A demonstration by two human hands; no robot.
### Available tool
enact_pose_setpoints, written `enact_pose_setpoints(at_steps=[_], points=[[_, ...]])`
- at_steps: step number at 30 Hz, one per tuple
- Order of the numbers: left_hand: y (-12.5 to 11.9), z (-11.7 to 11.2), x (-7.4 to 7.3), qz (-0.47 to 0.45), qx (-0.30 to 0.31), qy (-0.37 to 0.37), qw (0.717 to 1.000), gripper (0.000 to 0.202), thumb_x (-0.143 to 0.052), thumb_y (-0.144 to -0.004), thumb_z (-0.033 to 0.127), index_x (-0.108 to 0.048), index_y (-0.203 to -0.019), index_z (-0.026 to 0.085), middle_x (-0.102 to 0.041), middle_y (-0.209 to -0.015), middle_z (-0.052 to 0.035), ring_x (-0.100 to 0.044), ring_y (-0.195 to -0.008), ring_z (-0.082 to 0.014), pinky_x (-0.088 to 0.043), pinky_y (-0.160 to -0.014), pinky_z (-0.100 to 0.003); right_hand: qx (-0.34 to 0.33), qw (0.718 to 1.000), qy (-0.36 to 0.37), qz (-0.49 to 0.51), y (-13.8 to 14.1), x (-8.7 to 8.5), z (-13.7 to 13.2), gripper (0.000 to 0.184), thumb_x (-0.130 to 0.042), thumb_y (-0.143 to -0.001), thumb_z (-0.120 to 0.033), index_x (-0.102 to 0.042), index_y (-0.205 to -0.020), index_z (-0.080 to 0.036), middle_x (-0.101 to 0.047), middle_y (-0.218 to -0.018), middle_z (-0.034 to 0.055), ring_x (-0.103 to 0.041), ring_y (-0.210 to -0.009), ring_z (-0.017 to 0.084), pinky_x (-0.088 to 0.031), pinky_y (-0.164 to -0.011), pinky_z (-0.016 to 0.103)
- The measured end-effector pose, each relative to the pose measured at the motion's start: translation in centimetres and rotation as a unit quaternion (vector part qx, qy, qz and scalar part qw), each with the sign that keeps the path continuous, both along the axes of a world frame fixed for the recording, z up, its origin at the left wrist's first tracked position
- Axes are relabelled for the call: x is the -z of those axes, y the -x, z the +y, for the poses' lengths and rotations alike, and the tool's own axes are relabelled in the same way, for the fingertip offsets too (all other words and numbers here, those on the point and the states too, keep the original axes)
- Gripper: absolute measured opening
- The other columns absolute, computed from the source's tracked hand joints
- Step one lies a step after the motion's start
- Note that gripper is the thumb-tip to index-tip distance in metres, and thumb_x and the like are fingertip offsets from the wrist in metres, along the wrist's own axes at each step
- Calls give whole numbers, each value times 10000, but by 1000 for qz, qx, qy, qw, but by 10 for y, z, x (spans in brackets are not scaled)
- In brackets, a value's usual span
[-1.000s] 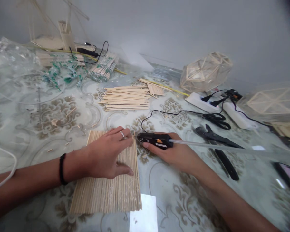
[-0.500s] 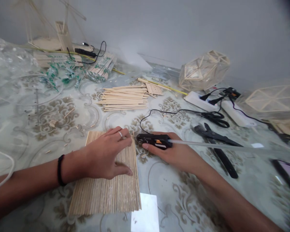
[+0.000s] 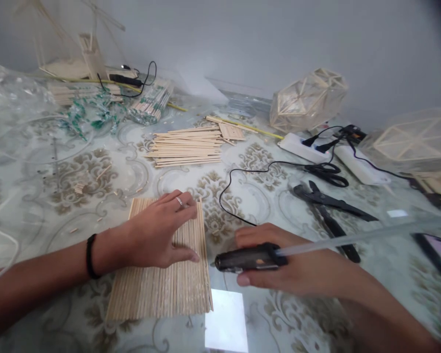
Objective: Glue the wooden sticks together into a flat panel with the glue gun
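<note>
My left hand (image 3: 160,230), a ring on one finger, rests on a mat of thin wooden sticks (image 3: 158,296) laid side by side. Its thumb is spread away from the fingers, and the fingertips reach the top right part of the mat. My right hand (image 3: 279,262) is wrapped round a black hot glue gun (image 3: 248,257) with a long clear glue stick (image 3: 338,240) in its back. The gun's nozzle points left, just beside the mat's right edge; whether it touches cannot be made out.
Loose wooden sticks (image 3: 187,146) lie beyond the mat. To the right are scissors (image 3: 327,174), black-handled pliers (image 3: 334,206), a white power strip (image 3: 303,148) and a phone (image 3: 435,257). Stick-built frames (image 3: 308,100) and wrapped stick bundles (image 3: 152,100) stand at the back.
My right hand has brought the glue gun down and slightly right, along the mat's right edge towards me. My left hand stays in place on the mat.
</note>
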State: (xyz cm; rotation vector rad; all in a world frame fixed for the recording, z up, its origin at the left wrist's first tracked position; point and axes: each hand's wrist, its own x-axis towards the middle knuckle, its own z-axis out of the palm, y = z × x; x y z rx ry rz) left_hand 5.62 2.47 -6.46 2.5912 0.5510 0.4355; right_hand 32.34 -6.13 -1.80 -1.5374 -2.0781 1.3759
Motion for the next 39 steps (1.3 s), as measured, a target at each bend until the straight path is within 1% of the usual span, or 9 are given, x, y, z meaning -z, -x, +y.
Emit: enact_pose_setpoints(at_steps=[3,5,8,11,14,19,25,34,39], points=[[0,-1,-1,5,1,-5,1000,514,-834,-780,478,-602,-1118,169,-615,-1259,-164,-584,-1177,-359,-511,-1018,-557,-73,996,32,31,0,4,-10,328,-758,-882,-464,-633,-711,-213,-581,-735,-14,-566,-688,158,-442,-635,273],[0,-1,0,5,3,-15,1000,519,-826,-790,491,-589,-1123,172,-607,-1270,-163,-583,-1182,-352,-516,-1020,-543,-64,997,35,34,0,6,-14,317,-763,-880,-465,-637,-727,-218,-580,-719,-15,-554,-674,161,-442,-624,279],[0,0,2,-2,8,-29,1000,521,-814,-807,507,-577,-1117,163,-599,-1270,-173,-583,-1185,-350,-524,-1019,-525,-14,996,75,46,-2,9,-17,236,-732,-909,-468,-717,-874,-235,-658,-747,-8,-613,-677,174,-488,-612,284],[0,1,3,-6,12,-32,999,523,-808,-816,509,-566,-1111,152,-600,-1259,-187,-585,-1189,-357,-522,-1024,-528,46,978,138,147,-3,12,-20,279,-676,-961,-476,-762,-1078,-238,-782,-987,43,-746,-897,219,-599,-813,332],[0,0,2,0,3,-21,1000,591,-821,-798,523,-536,-1155,148,-609,-1239,-190,-595,-1171,-362,-530,-1010,-541,95,945,204,238,-1,15,-22,350,-663,-976,-495,-770,-1168,-223,-784,-1181,97,-750,-1093,257,-596,-980,408],[0,-2,2,1,-14,-3,1000,776,-836,-779,527,-456,-1330,134,-568,-1350,-225,-565,-1284,-379,-507,-1074,-565,118,913,270,282,7,12,-22,440,-658,-965,-574,-792,-1190,-220,-792,-1177,122,-774,-1061,279,-625,-950,442],[0,1,4,36,6,-21,999,988,-804,-815,548,-299,-1554,130,-391,-1629,-232,-364,-1526,-348,-367,-1225,-540,114,913,274,280,7,8,-24,492,-643,-967,-599,-779,-1226,-203,-777,-1223,145,-760,-1102,297,-615,-978,474],[-2,0,2,78,0,-20,997,958,-748,-843,596,-356,-1548,78,-471,-1595,-200,-398,-1513,-314,-339,-1238,-485,68,907,319,268,4,12,-27,506,-616,-1005,-541,-723,-1256,-115,-766,-1190,174,-743,-1110,264,-597,-988,440],[-2,0,1,75,-8,-17,997,983,-767,-827,584,-338,-1555,83,-473,-1592,-206,-406,-1510,-315,-343,-1232,-480,64,952,222,199,10,11,-28,368,-744,-920,-448,-670,-1180,-197,-772,-1141,100,-757,-1012,235,-607,-880,361]])
